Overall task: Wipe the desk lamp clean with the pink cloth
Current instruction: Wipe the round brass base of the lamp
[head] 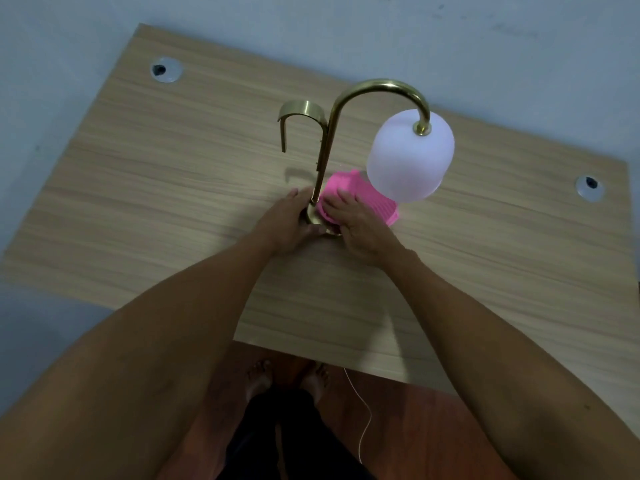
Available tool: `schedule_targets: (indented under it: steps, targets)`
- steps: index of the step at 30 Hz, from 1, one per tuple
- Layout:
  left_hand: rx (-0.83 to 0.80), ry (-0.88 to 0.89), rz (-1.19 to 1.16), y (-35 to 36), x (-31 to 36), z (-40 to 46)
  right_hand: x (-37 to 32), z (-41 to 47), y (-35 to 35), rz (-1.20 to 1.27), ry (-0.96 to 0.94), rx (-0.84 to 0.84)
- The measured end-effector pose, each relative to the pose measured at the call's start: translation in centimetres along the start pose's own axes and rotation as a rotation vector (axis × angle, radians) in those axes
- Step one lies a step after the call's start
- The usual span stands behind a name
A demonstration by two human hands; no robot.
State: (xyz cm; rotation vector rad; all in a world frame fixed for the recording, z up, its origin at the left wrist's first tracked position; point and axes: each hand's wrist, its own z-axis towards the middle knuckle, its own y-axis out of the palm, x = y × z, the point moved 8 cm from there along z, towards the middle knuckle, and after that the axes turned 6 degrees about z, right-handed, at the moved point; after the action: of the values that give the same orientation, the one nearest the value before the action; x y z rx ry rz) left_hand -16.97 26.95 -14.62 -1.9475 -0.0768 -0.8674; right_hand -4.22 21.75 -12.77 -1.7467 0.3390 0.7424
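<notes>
Wooden desk [138, 202]: light grain top, set against a pale wall; its near-left corner is cut off by the frame edge.

Left cable grommet [166, 69]: round, at the far left of the desk, well apart from everything else.

Left hand [289, 223]: fingers curled around the left and near side of the lamp base, thumb pointing far; fingertips partly hidden against the metal.

Desk lamp [381, 88]: brass, upright near the desk centre. A short flat hook [301, 110] branches off to the left of the stem; the tall gooseneck arches right to the shade. The round base [313, 216] is mostly hidden by both hands and the cloth.

Pink cloth [367, 197]: bunched over the right part of the base, its far right portion hidden behind the shade.

Right hand [360, 225]: fingers together and flat, pressing the cloth onto the base; thumb hard to make out.

Frosted white shade [410, 155]: hangs from the arm's end, above the cloth and blocking the desk behind it.

Right cable grommet [589, 188]: at the far right of the desk.

Thin white cord [365, 414]: trails down past the near desk edge; its upper end cannot be traced.

Bare feet [287, 377]: on the reddish floor, dim.
</notes>
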Motion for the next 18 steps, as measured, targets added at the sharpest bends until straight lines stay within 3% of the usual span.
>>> schedule_targets:
  steps: [7, 13, 18]
  targets:
    - [-0.020, -0.024, 0.007, 0.1, -0.2, 0.0, 0.4, 0.2, -2.5, 0.062, 0.105, 0.079]
    - [-0.005, 0.018, -0.017, 0.0, -0.1, 0.0, 0.5, -0.7, -0.8, 0.025, 0.053, -0.045]
    - [-0.004, -0.025, -0.014, 0.1, -0.5, -0.2, 1.1, -0.9, -3.0, 0.010, 0.146, 0.085]
